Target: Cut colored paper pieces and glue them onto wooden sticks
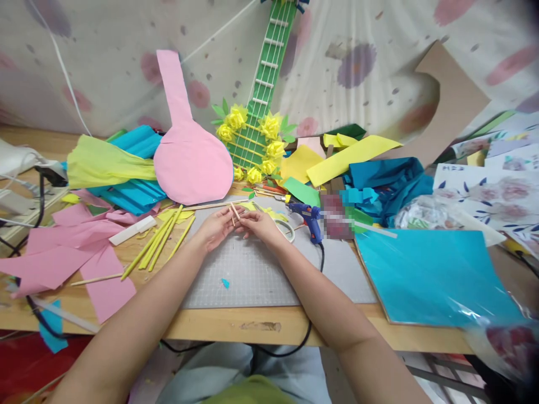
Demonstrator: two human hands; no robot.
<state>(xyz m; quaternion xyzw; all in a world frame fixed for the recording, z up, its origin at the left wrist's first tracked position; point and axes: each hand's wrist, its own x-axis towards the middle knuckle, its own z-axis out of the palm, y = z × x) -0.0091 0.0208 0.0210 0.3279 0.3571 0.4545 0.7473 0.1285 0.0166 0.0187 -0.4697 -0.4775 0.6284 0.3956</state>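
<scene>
My left hand is closed around a short, thin wooden stick, held above the grey cutting mat. The fingers of my right hand pinch at the same stick's lower end; whether a second piece is between them is too small to tell. Just right of that hand lies a roll of tape, with a blue glue gun beyond it. Several yellow-wrapped sticks are left of my left hand. Behind the hands leans a pink guitar-shaped cutout.
A green paper guitar with yellow paper flowers stands at the back. Pink paper covers the left side. A turquoise sheet lies at right, near crumpled blue paper. The glue gun's black cord hangs over the table's front edge.
</scene>
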